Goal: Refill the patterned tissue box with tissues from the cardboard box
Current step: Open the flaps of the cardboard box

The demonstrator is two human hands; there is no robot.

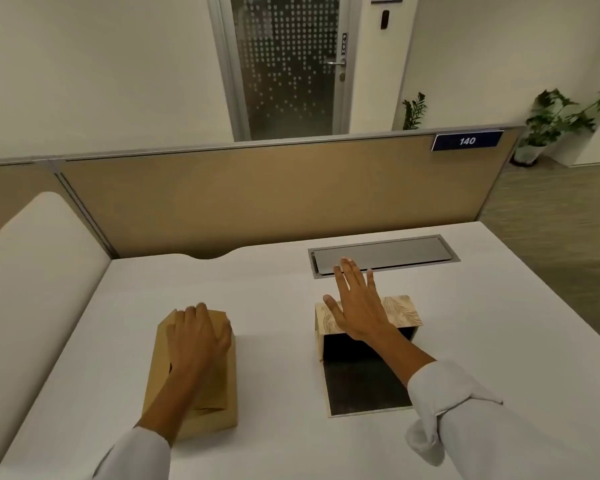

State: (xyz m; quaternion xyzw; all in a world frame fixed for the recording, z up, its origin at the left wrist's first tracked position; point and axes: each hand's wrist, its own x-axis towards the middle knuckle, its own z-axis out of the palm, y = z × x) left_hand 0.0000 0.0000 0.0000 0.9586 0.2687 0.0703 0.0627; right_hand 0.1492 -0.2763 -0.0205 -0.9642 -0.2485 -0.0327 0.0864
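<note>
Bare desk point(278, 306) lies open between the left grip point(198, 336) and right grip point(355, 306); beyond the right grip's fingertips the partition point(257, 195) blocks passage.

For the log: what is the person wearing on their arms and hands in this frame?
Both hands, the left hand and the right hand, are bare: no gloves, and no rings, watch or bracelet visible. Each arm wears a pale grey-white long sleeve pushed back from the wrist; the right sleeve is bunched into thick folds at the cuff, the left sleeve looks smoother. No markings or logos show.
</note>
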